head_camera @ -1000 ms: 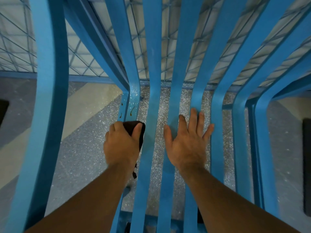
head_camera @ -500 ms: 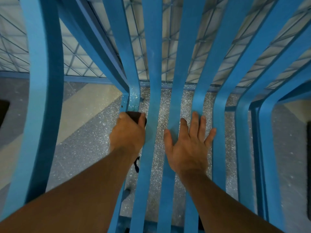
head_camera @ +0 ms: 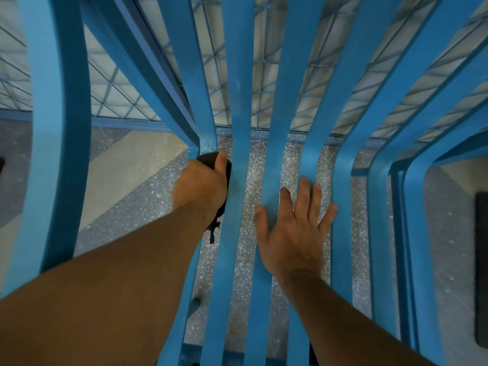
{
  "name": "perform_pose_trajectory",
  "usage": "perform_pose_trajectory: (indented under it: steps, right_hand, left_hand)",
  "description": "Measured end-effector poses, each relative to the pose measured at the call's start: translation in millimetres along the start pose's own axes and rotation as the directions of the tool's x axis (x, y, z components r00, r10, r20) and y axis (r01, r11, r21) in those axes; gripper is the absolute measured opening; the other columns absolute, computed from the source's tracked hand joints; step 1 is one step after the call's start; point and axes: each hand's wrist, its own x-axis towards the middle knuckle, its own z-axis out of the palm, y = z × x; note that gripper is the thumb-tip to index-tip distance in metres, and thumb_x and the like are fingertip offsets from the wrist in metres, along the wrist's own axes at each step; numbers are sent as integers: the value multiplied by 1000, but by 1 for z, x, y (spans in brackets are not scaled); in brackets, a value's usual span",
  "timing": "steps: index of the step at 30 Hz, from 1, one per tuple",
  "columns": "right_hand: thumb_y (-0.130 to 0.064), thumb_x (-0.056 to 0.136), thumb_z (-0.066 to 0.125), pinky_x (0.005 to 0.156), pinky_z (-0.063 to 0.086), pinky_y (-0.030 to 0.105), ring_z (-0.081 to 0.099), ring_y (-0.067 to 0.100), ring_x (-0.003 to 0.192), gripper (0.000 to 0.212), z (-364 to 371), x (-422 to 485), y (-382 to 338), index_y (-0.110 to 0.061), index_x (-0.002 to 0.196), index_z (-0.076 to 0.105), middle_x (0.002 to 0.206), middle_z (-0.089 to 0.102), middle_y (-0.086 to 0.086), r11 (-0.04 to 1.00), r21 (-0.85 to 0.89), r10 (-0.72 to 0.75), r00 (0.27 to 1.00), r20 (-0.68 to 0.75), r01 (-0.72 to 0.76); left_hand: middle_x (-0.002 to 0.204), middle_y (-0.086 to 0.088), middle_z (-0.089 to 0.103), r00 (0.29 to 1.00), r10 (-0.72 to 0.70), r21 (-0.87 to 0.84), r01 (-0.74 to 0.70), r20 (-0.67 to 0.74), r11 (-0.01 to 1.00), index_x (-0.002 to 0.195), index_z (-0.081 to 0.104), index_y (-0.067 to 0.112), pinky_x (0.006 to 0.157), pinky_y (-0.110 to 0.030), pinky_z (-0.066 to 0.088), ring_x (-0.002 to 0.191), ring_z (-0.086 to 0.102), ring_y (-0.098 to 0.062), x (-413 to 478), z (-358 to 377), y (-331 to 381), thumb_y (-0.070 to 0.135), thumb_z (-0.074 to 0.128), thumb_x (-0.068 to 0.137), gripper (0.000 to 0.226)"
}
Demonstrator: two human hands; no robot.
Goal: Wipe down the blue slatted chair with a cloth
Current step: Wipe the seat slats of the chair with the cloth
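The blue chair [head_camera: 241, 75] fills the view, seen from above. Its slats [head_camera: 280, 101] are long, smooth and flat. They run down the back, bend, and then run along the seat toward the person. There are thin gaps between the slats, tightest at the bend. A much wider gap lies on the left, between the broad outer bar and the next slat.

The left hand [head_camera: 200, 188] is at the bend, on the leftmost seat slat. Its fingers are curled tight round a dark cloth [head_camera: 227, 167], and the thumb lies on top. The cloth is pressed on that slat, close to where a slanted bar joins it. A small dark bit of cloth hangs down below the wrist.

The right hand [head_camera: 293, 233] lies flat on two middle slats. Its fingers are straight and spread apart, holding nothing. One slat and a gap lie between the two hands.

Through the gaps you can see a grey floor [head_camera: 253, 165] with white specks. A pale stripe [head_camera: 132, 175] crosses it on the left. Behind the chair back is a thin wire mesh [head_camera: 118, 96]. A dark mat [head_camera: 481, 270] lies at the right edge.
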Motion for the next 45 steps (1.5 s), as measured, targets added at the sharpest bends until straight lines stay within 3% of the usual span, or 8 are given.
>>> perform_pose_trajectory:
  steps: [7,12,16,23,29,35,40,45]
  right_hand:
    - [-59,96,23,115,1,64,6,36,148,70,-3,1,-2,-14,147,39,160,15,15,1000,-17,6,999,38,-5]
    - [-60,96,18,116,0,63,1,35,149,71,-6,1,-2,-17,152,28,162,10,14,1000,-29,10,997,77,-8]
    - [-60,97,19,116,0,63,-1,35,149,71,-4,1,-2,-17,153,26,162,8,14,1000,-28,3,996,89,-1]
    - [-60,97,23,116,3,63,4,36,149,70,-3,-1,-2,-15,151,31,161,13,16,1000,-23,-5,999,44,6]
    - [-60,97,23,115,7,64,5,36,149,70,1,-1,-1,-14,150,33,160,16,16,1000,-12,-4,1000,28,5]
    - [-59,97,23,115,9,65,7,37,148,71,2,-1,0,-13,150,33,160,18,17,1000,-7,-10,1000,12,10]
    - [-58,97,22,116,4,63,6,37,148,71,1,-1,0,-14,151,32,161,15,16,1000,-10,-8,1000,25,9]
    - [-59,97,22,115,4,64,6,38,148,71,1,0,0,-13,149,35,160,17,16,1000,-18,-11,999,32,12]
  left_hand:
    - [108,-4,55,968,231,13,-231,-93,973,117,41,17,75,-43,47,93,59,-28,-38,0,-25,51,37,97,40]
    - [84,1,59,997,67,1,-67,-26,998,99,44,20,61,-37,52,73,59,-21,-80,-4,-64,66,37,89,47]
    - [70,1,54,1000,-13,69,13,-1,998,88,49,16,45,-24,35,58,52,-14,-61,-6,-47,73,32,87,59]
    - [70,5,45,998,60,-19,-61,-24,998,102,43,18,61,-32,37,69,48,-20,-11,-6,3,67,32,92,51]
    - [96,-5,50,984,126,-183,-148,-128,972,109,38,14,72,-37,36,87,48,-26,11,-6,34,62,33,94,50]
    - [111,-9,59,915,248,-379,-362,-318,852,124,36,9,78,-32,39,99,57,-30,23,-12,42,49,43,97,49]
    - [88,0,52,981,164,-226,-184,-105,957,109,31,19,70,-34,36,80,48,-23,13,-7,34,59,36,95,43]
    - [93,-5,57,996,80,-38,-79,39,996,105,40,17,79,-40,46,89,57,-31,1,-3,7,65,32,93,50]
